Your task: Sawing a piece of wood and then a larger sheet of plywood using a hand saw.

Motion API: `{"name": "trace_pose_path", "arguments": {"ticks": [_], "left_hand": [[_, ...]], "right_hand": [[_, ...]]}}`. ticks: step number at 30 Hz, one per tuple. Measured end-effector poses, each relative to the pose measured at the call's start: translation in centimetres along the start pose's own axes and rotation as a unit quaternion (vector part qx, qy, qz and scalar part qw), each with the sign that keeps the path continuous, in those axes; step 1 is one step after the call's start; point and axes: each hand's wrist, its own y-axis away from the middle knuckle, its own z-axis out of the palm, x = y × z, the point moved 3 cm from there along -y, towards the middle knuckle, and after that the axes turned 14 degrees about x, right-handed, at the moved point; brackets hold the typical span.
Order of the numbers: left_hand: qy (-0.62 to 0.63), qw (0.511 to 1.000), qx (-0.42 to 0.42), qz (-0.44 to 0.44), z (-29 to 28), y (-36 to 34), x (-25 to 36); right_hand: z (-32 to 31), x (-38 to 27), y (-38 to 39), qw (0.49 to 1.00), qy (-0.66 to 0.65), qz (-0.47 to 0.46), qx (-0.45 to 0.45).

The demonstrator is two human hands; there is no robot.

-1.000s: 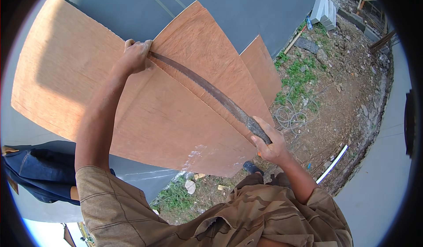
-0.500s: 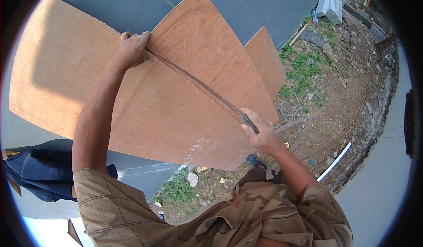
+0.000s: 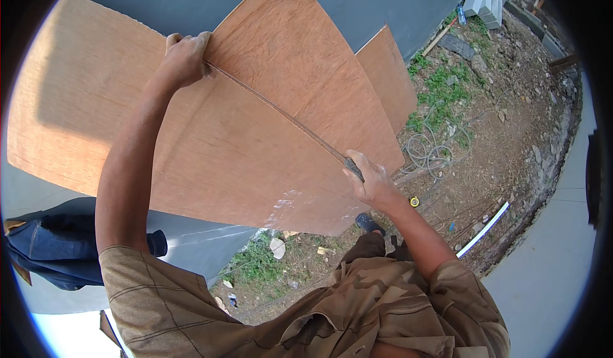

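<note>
A large reddish-brown plywood sheet point(image 3: 255, 160) leans before me, tilted, its upper edge running from upper left to lower right. My left hand point(image 3: 187, 58) is closed over that edge near the sheet's middle, arm stretched far forward. Lower on the right, my right hand point(image 3: 371, 182) is closed at the same edge, thumb on the near side. By its fingers shows a rough dark grey piece point(image 3: 353, 168); I cannot tell whether it belongs to the sheet. Behind lies a second plywood sheet point(image 3: 300, 58), separated by a narrow dark line. My fingertips are partly hidden.
A smaller plywood piece point(image 3: 389, 77) leans behind, against the grey wall point(image 3: 370, 0). Coiled cable point(image 3: 431, 154), a yellow tape measure point(image 3: 414, 201) and a white strip point(image 3: 483, 229) lie on rough ground. Grey blocks point(image 3: 483, 4) stand far right. Dark blue clothing point(image 3: 57, 249) is at left.
Both hands and the front plywood sheet have shifted slightly up and left in view. The dark brown band along the sheet's upper edge now looks much thinner. Both hands keep their hold.
</note>
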Motion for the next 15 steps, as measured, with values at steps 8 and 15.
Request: {"name": "trace_pose_path", "arguments": {"ticks": [8,15], "left_hand": [[-0.051,0.997,-0.05,-0.008,0.3,-0.1,-0.2],[-0.053,0.997,-0.051,-0.017,0.4,-0.3,-0.3]], "right_hand": [[-0.2,7.9,6.1,0.99,0.052,0.099,-0.085],[-2.1,14.5,13.1,0.979,0.078,0.155,-0.11]]}}
